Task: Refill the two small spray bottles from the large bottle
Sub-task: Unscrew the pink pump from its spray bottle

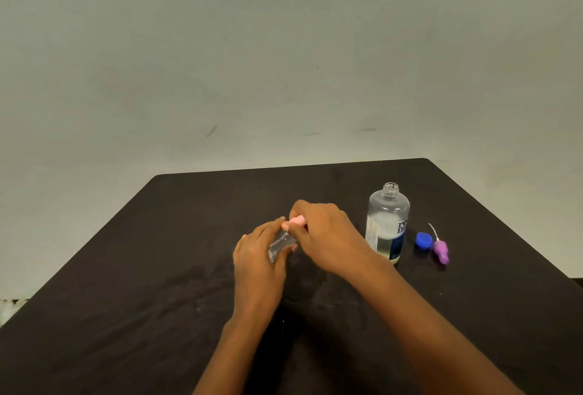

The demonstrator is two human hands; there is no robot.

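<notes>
Work surface: a table [151, 306] covered with black cloth, set against a plain pale wall [284, 63].

Small spray bottle [281, 242]: clear, tilted, held above the middle of the table with its top pointing far and right. The left hand [257, 257] grips the bottle body, fingers curled round it. The right hand [326, 235] pinches the pink spray cap [297, 221] at the bottle's top between thumb and fingertips. Whether the cap is seated on the neck or loose cannot be told.

Large bottle [387, 224]: upright on the table just right of the right hand, neck open, threads exposed. Clear liquid fills roughly the lower half. The label shows the dark letters "re" above "nu", cut off by the bottle's curve; the lower band is dark blue. The fine print on the side panel is too small to read.

Blue cap [423, 240]: resting on the cloth just right of the large bottle.

Purple spray head [440, 250]: lying on its side touching or just beside the blue cap, with its thin white dip tube pointing toward the far side.
</notes>
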